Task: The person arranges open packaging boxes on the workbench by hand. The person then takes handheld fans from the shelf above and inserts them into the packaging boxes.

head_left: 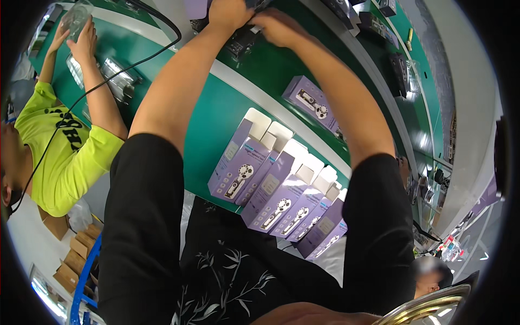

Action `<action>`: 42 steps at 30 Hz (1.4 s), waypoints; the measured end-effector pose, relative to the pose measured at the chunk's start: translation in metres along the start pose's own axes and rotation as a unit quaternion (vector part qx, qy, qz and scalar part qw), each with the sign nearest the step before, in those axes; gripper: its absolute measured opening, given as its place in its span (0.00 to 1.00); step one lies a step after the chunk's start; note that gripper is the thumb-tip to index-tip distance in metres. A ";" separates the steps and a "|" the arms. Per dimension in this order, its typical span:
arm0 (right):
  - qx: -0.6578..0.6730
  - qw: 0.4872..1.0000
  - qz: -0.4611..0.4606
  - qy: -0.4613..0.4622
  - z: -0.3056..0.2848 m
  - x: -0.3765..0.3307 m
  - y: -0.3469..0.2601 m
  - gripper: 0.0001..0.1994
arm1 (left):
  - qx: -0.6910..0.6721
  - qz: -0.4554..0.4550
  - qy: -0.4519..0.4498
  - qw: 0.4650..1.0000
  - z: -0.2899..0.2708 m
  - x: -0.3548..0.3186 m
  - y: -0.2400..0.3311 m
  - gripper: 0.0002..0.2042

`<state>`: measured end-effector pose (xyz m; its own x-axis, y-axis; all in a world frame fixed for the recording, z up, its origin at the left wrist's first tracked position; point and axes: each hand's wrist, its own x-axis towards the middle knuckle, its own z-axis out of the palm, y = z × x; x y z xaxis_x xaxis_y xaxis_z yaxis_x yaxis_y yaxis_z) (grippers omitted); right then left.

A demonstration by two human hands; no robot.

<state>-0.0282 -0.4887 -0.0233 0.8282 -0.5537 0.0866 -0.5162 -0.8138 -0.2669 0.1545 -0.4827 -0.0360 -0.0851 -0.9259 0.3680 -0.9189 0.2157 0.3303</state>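
Observation:
Both my arms stretch to the far side, over a dark green belt [271, 70]. At the upper edge my left hand [229, 13] is closed, and whatever its fingers hold is hidden. My right hand [277, 28] is close beside it, its fingers bent toward the left hand and smeared by motion. Just under the hands lies a dark item in clear plastic [242, 43], too blurred to name. Nearer to me, several purple cartons [281, 208] stand in a row with their white top flaps up. One more purple carton [311, 103] lies on the belt beside my right forearm.
A co-worker in a yellow-green shirt [70, 157] at the left holds a clear plastic piece [77, 20]. Clear plastic packs [118, 78] lie on the green table there. A black cable [135, 65] hangs across the left side. Beyond the belt runs a grey rail [374, 70].

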 end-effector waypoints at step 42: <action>-0.042 0.929 0.324 -0.175 -0.112 -0.234 -0.002 0.13 | -0.102 0.264 0.053 0.958 -0.105 -0.140 0.103 0.29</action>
<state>-0.2457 -0.3774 0.0640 0.3503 -0.8527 -0.3876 -0.9341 -0.3484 -0.0778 0.1121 -0.2985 0.0380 -0.4678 -0.6368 0.6129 -0.6633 0.7112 0.2327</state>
